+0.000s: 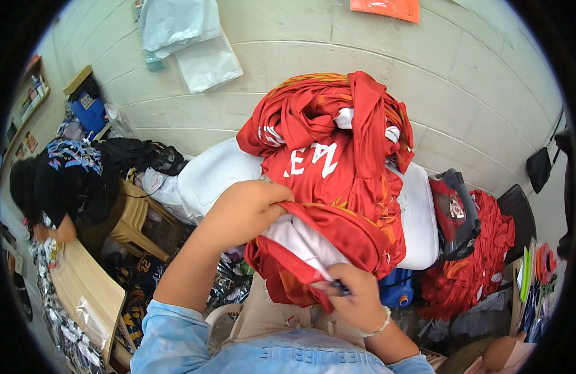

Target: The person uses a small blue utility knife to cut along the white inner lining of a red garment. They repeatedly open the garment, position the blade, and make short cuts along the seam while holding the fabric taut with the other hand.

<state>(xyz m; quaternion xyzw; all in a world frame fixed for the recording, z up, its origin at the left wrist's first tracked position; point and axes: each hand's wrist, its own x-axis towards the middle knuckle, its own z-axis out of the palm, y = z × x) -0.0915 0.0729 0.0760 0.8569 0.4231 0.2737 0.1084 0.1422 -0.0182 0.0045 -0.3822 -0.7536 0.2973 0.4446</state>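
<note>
A red jersey with white figures and orange trim lies before me, its pale inner side turned up between my hands. My left hand is closed on the jersey's edge and lifts it. Lower right, my right hand, with a pale band at the wrist, is closed round small thread snips. Their dark handle shows in part, and a thin metal part lies close to the fabric. Fingers hide the rest of the tool. Behind, a heap of red jerseys rests on the white padded board.
Right of the board stand a dark red-and-grey bag and more red garments. A blue container is below the board. At left, another person leans over a wooden table, near a beige plastic chair.
</note>
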